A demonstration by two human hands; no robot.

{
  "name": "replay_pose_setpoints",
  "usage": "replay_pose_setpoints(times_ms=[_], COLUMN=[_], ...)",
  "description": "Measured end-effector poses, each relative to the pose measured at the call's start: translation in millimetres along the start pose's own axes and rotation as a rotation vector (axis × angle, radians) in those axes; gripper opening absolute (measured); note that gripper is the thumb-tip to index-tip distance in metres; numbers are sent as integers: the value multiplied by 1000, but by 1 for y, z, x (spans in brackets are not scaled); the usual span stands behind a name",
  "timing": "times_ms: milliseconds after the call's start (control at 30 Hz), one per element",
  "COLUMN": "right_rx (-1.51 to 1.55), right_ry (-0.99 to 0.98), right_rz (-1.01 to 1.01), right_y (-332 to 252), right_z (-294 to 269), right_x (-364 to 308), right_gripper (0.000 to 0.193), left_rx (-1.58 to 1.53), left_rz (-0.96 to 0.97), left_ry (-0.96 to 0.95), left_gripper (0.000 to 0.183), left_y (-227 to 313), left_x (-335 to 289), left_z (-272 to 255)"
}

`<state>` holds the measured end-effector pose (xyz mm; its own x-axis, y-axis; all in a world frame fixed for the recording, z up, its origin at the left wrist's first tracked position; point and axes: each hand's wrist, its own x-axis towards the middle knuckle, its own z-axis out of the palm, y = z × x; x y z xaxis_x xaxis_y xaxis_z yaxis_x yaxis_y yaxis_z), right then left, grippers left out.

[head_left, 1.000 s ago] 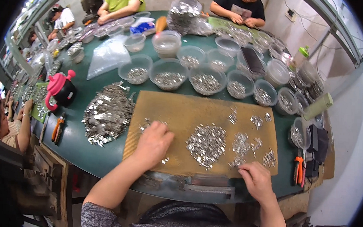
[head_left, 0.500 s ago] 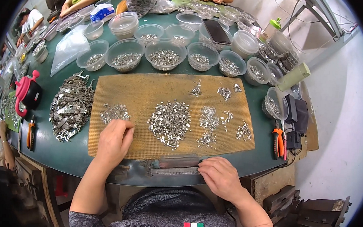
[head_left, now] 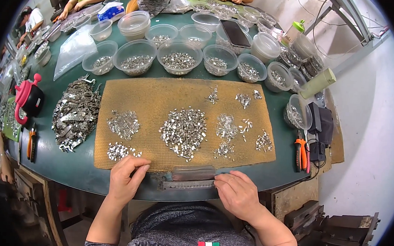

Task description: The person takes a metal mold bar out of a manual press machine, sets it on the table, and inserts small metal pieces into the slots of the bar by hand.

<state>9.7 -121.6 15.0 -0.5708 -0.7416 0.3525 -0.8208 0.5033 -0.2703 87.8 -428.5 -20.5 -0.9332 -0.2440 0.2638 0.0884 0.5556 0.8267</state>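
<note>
My left hand (head_left: 128,177) is at the front edge of the tan textured mat (head_left: 156,93), thumb and forefinger drawn together. Whatever lies between their tips is too small to make out. Just beyond it is a small pile of shiny metal pieces (head_left: 118,150), with another pile (head_left: 124,124) farther up. My right hand (head_left: 238,193) has its fingers closed at the right end of a narrow metal strip (head_left: 186,185) with a row of fine marks. A greyish bar (head_left: 194,173) lies along the strip's far side. A large heap of metal bits (head_left: 183,133) occupies the mat's middle.
Clear plastic bowls (head_left: 179,59) of metal parts line the mat's far side. Left are a heap of metal strips (head_left: 76,114), orange-handled pliers (head_left: 32,145) and a pink-and-black pot (head_left: 29,98). More pliers (head_left: 301,152) lie right. Other people work across the table.
My left hand has moved toward me and slightly right, from the upper left pile to the mat's front edge, uncovering the lower pile. My right hand stays at the strip's end.
</note>
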Motion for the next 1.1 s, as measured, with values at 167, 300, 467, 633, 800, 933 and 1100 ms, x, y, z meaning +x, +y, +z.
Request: replay_pose_setpoints(times_ms=[167, 300, 467, 633, 800, 933, 1100], right_rx=[46, 85, 110, 121, 7, -91, 165], right_ry=[-31, -30, -42, -47, -31, -26, -75], right_rz=[-18, 5, 14, 18, 4, -3, 132], right_y=[8, 9, 11, 12, 3, -6, 6], right_z=[-3, -4, -4, -4, -3, -3, -9], right_x=[2, 2, 3, 2, 3, 1, 0], right_gripper=[16, 16, 16, 16, 17, 18, 16], left_rx=[-4, -22, -90, -17, -9, -51, 31], left_rz=[-2, -9, -79, -36, 74, 48, 54], left_ry=[-22, -32, -16, -53, -18, -25, -44], left_gripper=[12, 12, 12, 15, 14, 15, 19], left_y=[0, 1, 0, 0, 2, 0, 2], left_x=[1, -1, -6, -4, 0, -3, -4], left_z=[2, 4, 8, 8, 13, 14, 11])
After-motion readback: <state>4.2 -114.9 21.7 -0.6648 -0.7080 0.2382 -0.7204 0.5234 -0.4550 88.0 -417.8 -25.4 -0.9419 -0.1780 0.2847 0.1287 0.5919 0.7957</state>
